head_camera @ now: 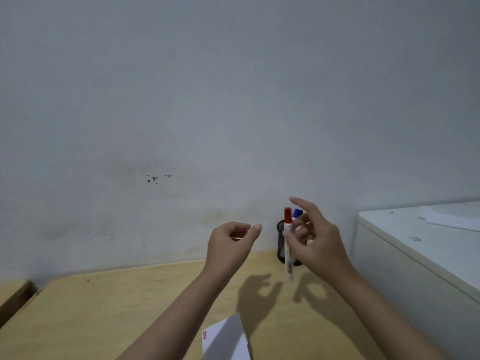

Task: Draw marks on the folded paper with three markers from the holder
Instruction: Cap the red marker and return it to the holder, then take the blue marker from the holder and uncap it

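My right hand (315, 237) holds a white marker with a red cap (288, 245) upright, just in front of the black mesh holder (281, 239) at the back of the table. A blue-capped marker (297, 213) stands in the holder behind my fingers. My left hand (230, 241) hovers to the left of the marker, fingers curled and apart, holding nothing. The folded white paper (226, 339) lies at the near edge of the table, with short red and blue lines near its left corner.
The wooden table (117, 307) stands against a grey wall (207, 100). A white cabinet (420, 245) with loose papers (452, 216) on top stands at the right, close to my right arm.
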